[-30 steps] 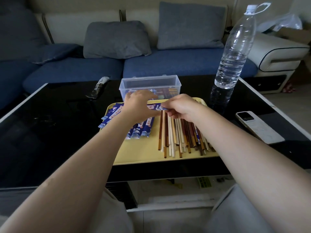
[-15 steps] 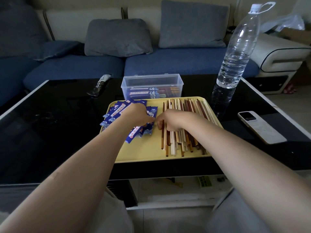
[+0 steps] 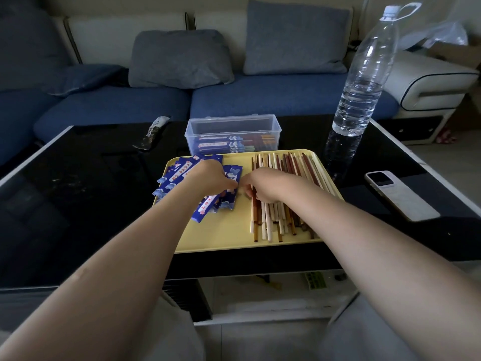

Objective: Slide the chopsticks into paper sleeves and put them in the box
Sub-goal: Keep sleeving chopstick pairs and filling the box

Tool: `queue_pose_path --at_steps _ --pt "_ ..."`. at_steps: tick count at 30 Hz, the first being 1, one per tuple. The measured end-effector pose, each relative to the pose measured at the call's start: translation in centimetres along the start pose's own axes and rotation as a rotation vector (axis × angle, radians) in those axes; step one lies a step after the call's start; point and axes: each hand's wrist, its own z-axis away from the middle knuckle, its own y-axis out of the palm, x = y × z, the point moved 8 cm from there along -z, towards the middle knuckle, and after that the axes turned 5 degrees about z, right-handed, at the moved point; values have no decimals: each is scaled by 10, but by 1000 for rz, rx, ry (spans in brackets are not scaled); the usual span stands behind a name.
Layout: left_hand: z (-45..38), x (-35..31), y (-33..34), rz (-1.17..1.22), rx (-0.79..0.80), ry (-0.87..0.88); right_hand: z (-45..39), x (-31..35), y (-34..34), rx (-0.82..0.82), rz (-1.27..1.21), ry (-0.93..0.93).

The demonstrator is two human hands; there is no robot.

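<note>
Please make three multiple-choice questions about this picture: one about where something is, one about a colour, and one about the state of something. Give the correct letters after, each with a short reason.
1. Where does the clear plastic box stand?
A. on the black table just behind the yellow tray
B. on the sofa
C. on the phone

2. What colour are the paper sleeves on the tray?
A. green
B. blue with a white label
C. plain brown

3. What is the state of the water bottle?
A. lying on its side
B. upright with no cap
C. upright with its cap on

Answers:
1 A, the box sits on the table at the tray's far edge.
2 B, the pile under the left hand is blue with white labels.
3 C, the bottle stands to the right of the loose chopsticks, white cap in place.
</note>
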Motion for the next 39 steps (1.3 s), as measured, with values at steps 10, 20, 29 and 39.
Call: queue_pose_path --at_steps 10,20,29,39 --pt "9 -18 -6 195 -39 81 34 -67 -78 -973 -757 145" --pt "18 -35 -3 255 39 152 38 -131 -33 -945 -1665 559" --pt "12 -22 -5 269 -42 7 42 -139 -33 -968 -1699 603" --pt "18 -29 -3 173 -14 -6 35 -127 -36 -893 -1695 520"
